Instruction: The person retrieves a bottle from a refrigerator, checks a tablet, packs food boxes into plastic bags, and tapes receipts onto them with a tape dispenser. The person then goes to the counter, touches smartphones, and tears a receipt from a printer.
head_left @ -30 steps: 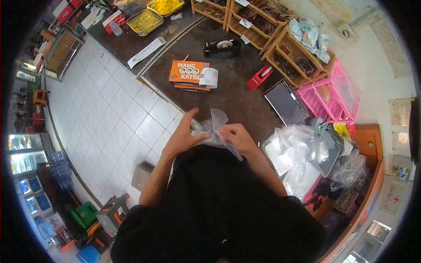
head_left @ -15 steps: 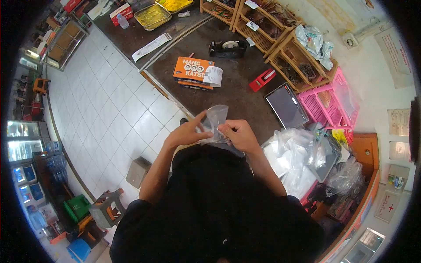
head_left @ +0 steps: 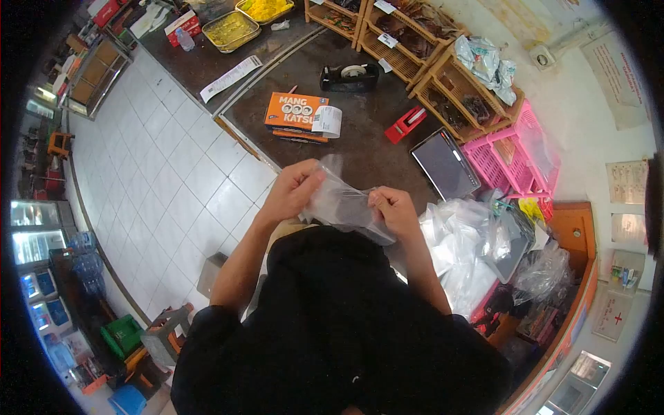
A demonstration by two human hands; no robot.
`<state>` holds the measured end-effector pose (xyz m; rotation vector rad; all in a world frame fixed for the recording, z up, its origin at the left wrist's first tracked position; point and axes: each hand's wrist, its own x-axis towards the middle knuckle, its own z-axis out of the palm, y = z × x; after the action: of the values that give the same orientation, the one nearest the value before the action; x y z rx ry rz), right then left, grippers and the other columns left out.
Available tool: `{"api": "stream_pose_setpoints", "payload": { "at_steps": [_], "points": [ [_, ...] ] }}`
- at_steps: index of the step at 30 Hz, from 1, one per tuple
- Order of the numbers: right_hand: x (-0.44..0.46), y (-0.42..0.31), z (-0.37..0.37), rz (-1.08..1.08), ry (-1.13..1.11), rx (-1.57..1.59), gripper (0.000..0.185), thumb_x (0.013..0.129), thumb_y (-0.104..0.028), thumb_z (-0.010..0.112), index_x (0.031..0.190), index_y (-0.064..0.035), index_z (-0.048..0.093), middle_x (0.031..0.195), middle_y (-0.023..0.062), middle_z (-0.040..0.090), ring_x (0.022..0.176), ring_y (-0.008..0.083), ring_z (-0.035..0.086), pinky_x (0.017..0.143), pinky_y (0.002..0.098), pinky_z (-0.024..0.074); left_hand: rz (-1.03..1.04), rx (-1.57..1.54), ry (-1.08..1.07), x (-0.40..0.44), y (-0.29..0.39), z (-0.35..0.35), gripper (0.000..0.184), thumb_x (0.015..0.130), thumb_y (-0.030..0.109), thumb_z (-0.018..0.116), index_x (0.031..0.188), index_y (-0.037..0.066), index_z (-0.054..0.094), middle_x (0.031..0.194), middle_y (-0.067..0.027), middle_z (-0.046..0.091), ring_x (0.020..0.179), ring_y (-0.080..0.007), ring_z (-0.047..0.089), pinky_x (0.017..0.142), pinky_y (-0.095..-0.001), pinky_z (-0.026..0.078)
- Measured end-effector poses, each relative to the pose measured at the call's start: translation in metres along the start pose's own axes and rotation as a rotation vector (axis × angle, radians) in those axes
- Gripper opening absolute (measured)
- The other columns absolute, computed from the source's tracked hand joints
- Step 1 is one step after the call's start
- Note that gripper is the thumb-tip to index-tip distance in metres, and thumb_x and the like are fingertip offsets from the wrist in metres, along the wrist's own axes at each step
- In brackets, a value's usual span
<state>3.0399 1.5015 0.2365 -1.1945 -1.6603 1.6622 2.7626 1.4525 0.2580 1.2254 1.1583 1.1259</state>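
A clear plastic bag (head_left: 344, 205) is stretched between my two hands in front of my body. My left hand (head_left: 296, 188) is closed on its left side, thumb pressed against the fingers. On the other side, my right hand (head_left: 394, 209) pinches the bag's edge. Just beyond the hands, at the counter's near side, lie stacked orange boxes (head_left: 290, 111) printed "MANG KATSU", with a paper receipt (head_left: 328, 122) on them. To the right of my right hand is a pile of clear and white plastic bags (head_left: 453, 242).
On the dark counter (head_left: 360, 149) are a black tape dispenser (head_left: 349, 78), a red tape dispenser (head_left: 405, 125) and a tablet (head_left: 445, 164). Wicker racks (head_left: 443, 66) and a pink basket (head_left: 515, 152) line the wall. Trays of yellow food (head_left: 230, 31) stand at the far end.
My left hand has gone from spread fingers to a closed grip on the bag. The hands have moved apart, and the bag is now stretched wider between them.
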Motion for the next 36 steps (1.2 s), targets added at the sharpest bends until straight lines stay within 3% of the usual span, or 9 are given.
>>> {"api": "stream_pose_setpoints", "payload": {
  "at_steps": [4, 7, 11, 14, 16, 19, 22, 31, 36],
  "points": [
    [0.013, 0.052, -0.018, 0.171, 0.463, 0.203, 0.019, 0.099, -0.017, 0.06, 0.093, -0.0002, 0.066, 0.071, 0.0047, 0.064, 0.062, 0.0113, 0.061, 0.06, 0.0276, 0.0504, 0.119, -0.066, 0.52, -0.007, -0.009, -0.046, 0.03, 0.104, 0.022, 0.056, 0.077, 0.009, 0.053, 0.071, 0.0072, 0.048, 0.063, -0.0037, 0.042, 0.056, -0.0228, 0.034],
    [0.019, 0.052, -0.004, -0.029, 0.284, 0.0, 0.013, 0.095, -0.013, 0.065, 0.097, -0.001, 0.068, 0.081, 0.008, 0.069, 0.074, 0.0161, 0.069, 0.07, 0.0294, 0.0552, 0.04, 0.156, 0.476, -0.023, 0.048, -0.072, 0.031, 0.103, 0.022, 0.056, 0.076, 0.008, 0.05, 0.066, 0.0076, 0.042, 0.062, -0.0036, 0.038, 0.055, -0.0244, 0.032],
    [0.031, -0.001, 0.037, 0.05, -0.628, -0.351, 0.044, 0.089, -0.014, 0.071, 0.129, -0.0025, 0.059, 0.104, 0.0138, 0.071, 0.093, 0.02, 0.071, 0.084, 0.0331, 0.0557, -0.058, 0.445, 0.305, -0.026, 0.069, -0.093, 0.033, 0.102, 0.02, 0.058, 0.074, 0.005, 0.047, 0.065, 0.0063, 0.038, 0.063, -0.0045, 0.034, 0.056, -0.0262, 0.031],
    [0.033, -0.046, 0.073, -0.078, -0.242, -0.246, 0.056, 0.087, -0.017, 0.074, 0.138, -0.0023, 0.054, 0.113, 0.0157, 0.069, 0.098, 0.0213, 0.07, 0.089, 0.035, 0.0545, -0.073, 0.595, 0.275, -0.029, 0.08, -0.095, 0.034, 0.1, 0.02, 0.06, 0.073, 0.003, 0.046, 0.066, 0.0054, 0.037, 0.064, -0.0055, 0.033, 0.056, -0.0265, 0.03],
    [0.04, -0.069, 0.095, -0.512, -0.038, -0.282, 0.048, 0.088, -0.018, 0.074, 0.13, -0.001, 0.06, 0.11, 0.0155, 0.07, 0.095, 0.0209, 0.071, 0.087, 0.0357, 0.0546, -0.108, 0.523, 0.234, -0.031, 0.09, -0.087, 0.034, 0.1, 0.019, 0.061, 0.073, 0.003, 0.047, 0.065, 0.0052, 0.038, 0.063, -0.0054, 0.034, 0.055, -0.0266, 0.031],
    [0.056, -0.059, 0.123, -0.61, 0.006, -0.183, 0.025, 0.092, -0.018, 0.07, 0.104, 0.0033, 0.069, 0.086, 0.0127, 0.073, 0.081, 0.0205, 0.072, 0.075, 0.0341, 0.0547, -0.198, 0.352, 0.22, -0.035, 0.09, -0.09, 0.036, 0.102, 0.026, 0.056, 0.076, 0.002, 0.058, 0.063, 0.0029, 0.048, 0.059, -0.007, 0.043, 0.053, -0.0267, 0.036],
    [0.054, -0.043, 0.113, -0.16, -0.229, 0.041, 0.018, 0.094, -0.015, 0.066, 0.096, 0.0024, 0.071, 0.076, 0.0096, 0.069, 0.068, 0.0144, 0.065, 0.067, 0.0302, 0.0515, -0.222, 0.184, 0.33, -0.035, 0.093, -0.104, 0.037, 0.104, 0.028, 0.051, 0.087, -0.001, 0.067, 0.067, -0.003, 0.059, 0.06, -0.01, 0.053, 0.054, -0.0268, 0.043],
    [0.043, -0.019, 0.101, -0.047, -0.144, 0.125, 0.013, 0.1, -0.013, 0.062, 0.092, -0.0025, 0.063, 0.069, -0.0037, 0.055, 0.062, 0.0037, 0.051, 0.057, 0.021, 0.0413, -0.159, 0.142, 0.012, -0.029, 0.059, -0.1, 0.036, 0.091, 0.004, 0.051, 0.124, -0.006, 0.063, 0.107, -0.0104, 0.07, 0.083, -0.0158, 0.065, 0.076, -0.0283, 0.054],
    [0.042, 0.003, 0.086, 0.144, -0.172, 0.411, 0.012, 0.098, -0.013, 0.064, 0.09, -0.0036, 0.066, 0.074, -0.0023, 0.06, 0.065, 0.0053, 0.053, 0.059, 0.0235, 0.0429, -0.242, -0.009, -0.012, -0.017, -0.003, -0.075, 0.033, 0.097, 0.02, 0.063, 0.123, -0.001, 0.062, 0.114, -0.0113, 0.069, 0.096, -0.0197, 0.064, 0.091, -0.0349, 0.052]
  ]
}}
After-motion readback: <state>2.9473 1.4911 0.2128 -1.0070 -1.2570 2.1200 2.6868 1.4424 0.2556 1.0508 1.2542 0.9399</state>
